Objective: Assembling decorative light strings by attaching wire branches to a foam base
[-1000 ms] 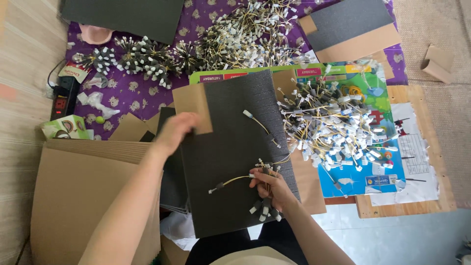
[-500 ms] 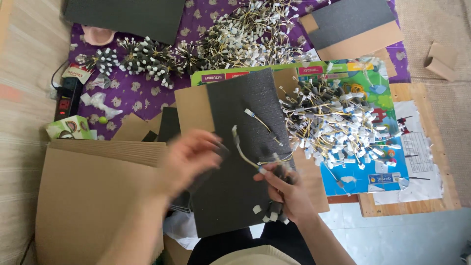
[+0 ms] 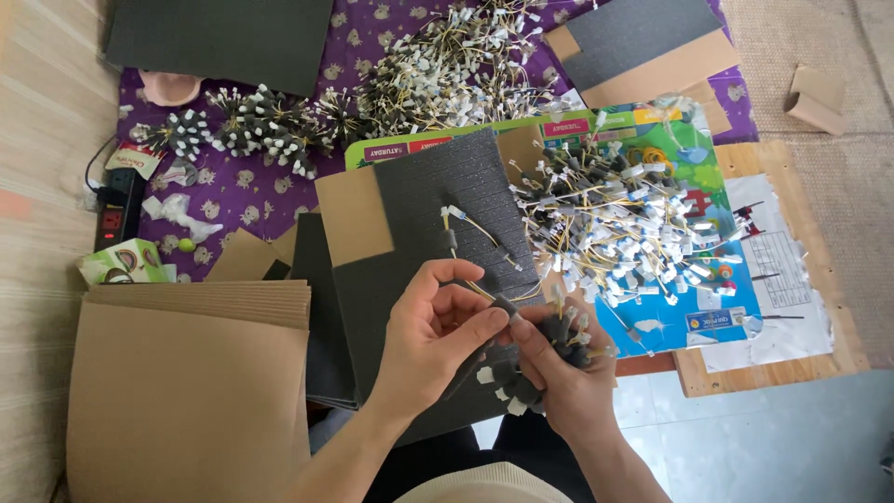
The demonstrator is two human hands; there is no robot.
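Observation:
My left hand (image 3: pixel 430 337) pinches a thin yellow wire piece with a dark sleeve (image 3: pixel 477 291) over the dark foam sheet (image 3: pixel 447 186). My right hand (image 3: pixel 559 373) grips a bunch of dark-sleeved, white-tipped wire pieces (image 3: pixel 540 359), and its fingertips meet the left fingers at the single piece. Another loose wire piece (image 3: pixel 475 228) lies on the foam just above my hands. A big heap of the same wire pieces (image 3: pixel 619 224) lies to the right on a colourful printed board (image 3: pixel 652 321).
A stack of brown cardboard sheets (image 3: pixel 186 391) lies at the left. On the purple cloth (image 3: pixel 261 205) sit finished bundles (image 3: pixel 261 130), a further wire heap (image 3: pixel 447 65), a power strip (image 3: pixel 112 219) and a small green box (image 3: pixel 126 261). More foam sheets (image 3: pixel 219 37) lie behind.
My left hand came off the foam sheet's cardboard corner, moved right and took hold of a wire piece. Both hands now meet in front of me.

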